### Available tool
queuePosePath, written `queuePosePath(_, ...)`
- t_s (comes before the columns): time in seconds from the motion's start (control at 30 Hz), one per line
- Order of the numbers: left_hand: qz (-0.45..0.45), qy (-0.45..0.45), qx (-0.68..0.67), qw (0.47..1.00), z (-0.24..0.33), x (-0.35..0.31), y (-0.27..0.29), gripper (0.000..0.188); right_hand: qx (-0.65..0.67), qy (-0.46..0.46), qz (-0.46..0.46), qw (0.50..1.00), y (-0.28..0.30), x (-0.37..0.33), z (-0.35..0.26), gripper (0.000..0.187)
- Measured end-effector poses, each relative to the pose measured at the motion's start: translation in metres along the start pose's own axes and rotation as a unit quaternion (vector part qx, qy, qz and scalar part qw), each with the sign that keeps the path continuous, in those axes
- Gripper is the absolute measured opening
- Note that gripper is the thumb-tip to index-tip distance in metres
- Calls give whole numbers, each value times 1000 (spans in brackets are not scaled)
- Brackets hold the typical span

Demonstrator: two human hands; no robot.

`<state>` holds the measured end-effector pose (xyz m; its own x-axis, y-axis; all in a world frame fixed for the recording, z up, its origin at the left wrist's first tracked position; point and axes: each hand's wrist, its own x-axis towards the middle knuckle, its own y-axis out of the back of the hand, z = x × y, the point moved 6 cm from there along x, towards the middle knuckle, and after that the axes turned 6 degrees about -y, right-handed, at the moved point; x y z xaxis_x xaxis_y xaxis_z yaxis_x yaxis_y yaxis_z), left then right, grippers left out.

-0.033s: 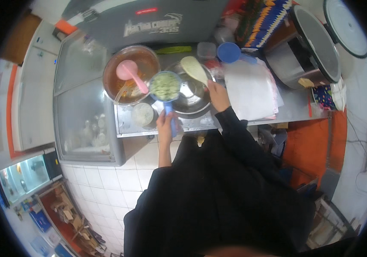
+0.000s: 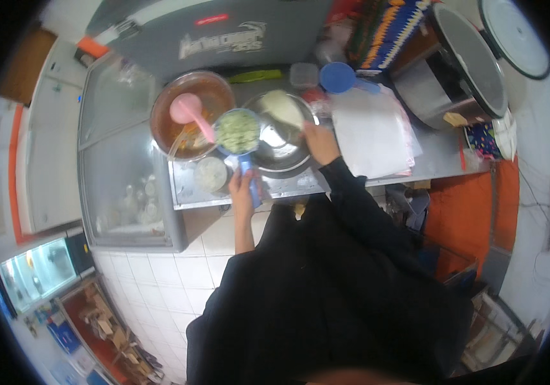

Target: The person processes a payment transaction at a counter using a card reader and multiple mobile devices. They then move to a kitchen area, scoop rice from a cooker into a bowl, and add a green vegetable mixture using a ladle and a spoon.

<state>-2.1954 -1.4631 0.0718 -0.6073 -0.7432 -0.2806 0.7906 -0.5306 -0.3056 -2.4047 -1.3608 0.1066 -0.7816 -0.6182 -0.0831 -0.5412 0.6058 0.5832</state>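
Observation:
My left hand (image 2: 243,187) is closed around the handle of a round blue dipper (image 2: 245,165), which holds pale green chopped food (image 2: 237,132). The dipper is held between two metal bowls, overlapping both in this view. In my right hand (image 2: 320,142) is a pale rice paddle (image 2: 283,109), its blade blurred over the steel bowl (image 2: 281,163). Whether the blade touches the bowl cannot be told. To the left, a metal bowl (image 2: 161,138) contains reddish-brown food, with a pink ladle (image 2: 187,109) resting in it. A small round container (image 2: 211,174) with whitish contents stands near my left hand.
White paper sheets (image 2: 371,131) lie right of my right hand. Behind them are another blue dipper (image 2: 337,77) and a clear tub (image 2: 304,75). A large rice cooker (image 2: 416,90) with its lid raised stands farther right. A glass-topped freezer (image 2: 124,186) flanks the counter's left side.
The rice paddle has moved slightly left and down over the steel bowl, together with my right hand. My left hand and the filled dipper have shifted a little left. The view has also shifted slightly.

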Motion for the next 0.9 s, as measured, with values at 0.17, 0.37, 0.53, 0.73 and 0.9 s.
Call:
queuePosePath(0.17,-51,-11,-40,998,43,-5,-32,21,-185,142,38,972,-15,-20,-36,35)
queuePosePath(0.37,-210,79,53,973,8,-27,-115,19,706,-148,-195,664,-9,-60,-8,40)
queuePosePath(0.53,-434,-5,255,864,-3,-47,-183,27,761,-98,-59,639,70,-85,68,25)
queuePosePath(0.73,-439,133,168,873,-29,-41,-165,28,-74,-140,263,952,165,-46,137,35)
queuePosePath(0.9,-387,133,187,893,-30,-28,-130,24,-453,-197,207,845,117,-22,166,37)
